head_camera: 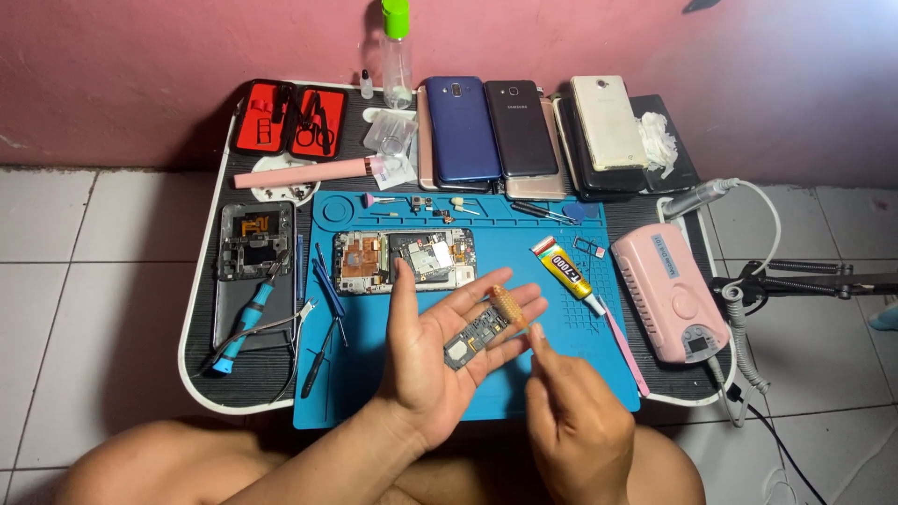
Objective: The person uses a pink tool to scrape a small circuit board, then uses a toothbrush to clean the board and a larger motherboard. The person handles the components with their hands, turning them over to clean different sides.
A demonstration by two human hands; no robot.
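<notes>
- Head view: small dark circuit board (475, 335), amber flex strip at one end, lying on upturned left hand (440, 351) above blue mat (374, 393) on bench (201, 309).
- Fine parts on board too small to tell.
- Left grip open, fingers spread; right hand (575, 425) pinching strip's tip.

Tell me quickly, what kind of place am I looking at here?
Most likely an improvised home phone-repair spot: a low table on a tiled floor against a pink wall. Signs: a blue repair mat with an opened phone, a row of handsets, and a circuit board in the left hand.
</notes>
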